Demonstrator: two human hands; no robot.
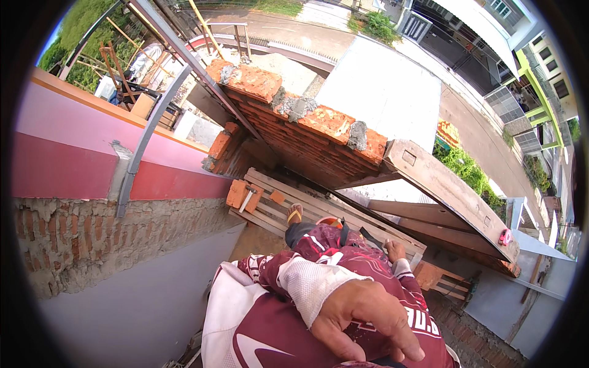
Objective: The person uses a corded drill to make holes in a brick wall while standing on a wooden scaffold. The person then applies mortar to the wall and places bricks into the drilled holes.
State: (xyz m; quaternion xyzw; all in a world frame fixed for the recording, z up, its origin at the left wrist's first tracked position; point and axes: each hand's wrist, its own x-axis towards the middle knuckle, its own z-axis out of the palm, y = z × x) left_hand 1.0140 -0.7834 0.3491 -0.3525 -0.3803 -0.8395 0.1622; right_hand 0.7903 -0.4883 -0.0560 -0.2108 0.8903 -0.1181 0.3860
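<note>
My left hand (368, 313) is raised in front of my maroon jersey (276, 331), close to the view. Its fingers are bent, the thumb stands apart from them, and I see nothing between. A white mesh sleeve (307, 282) covers that forearm. Farther off, my right hand (394, 250) rests by the right end of a slatted plank platform (362, 230), fingers curled; what it may hold is too small to tell. A sandalled foot (295, 213) stands on the planks. Beside it shows a red-orange container (329, 221), mostly hidden by my clothes.
An unfinished brick wall (331, 122) with grey mortar joints rises ahead, joined by a long wooden board frame (454, 190) at right. A hammer (246, 200) lies on bricks (237, 192) on the platform's left. A curved grey metal bar (150, 135) crosses the pink wall (73, 122).
</note>
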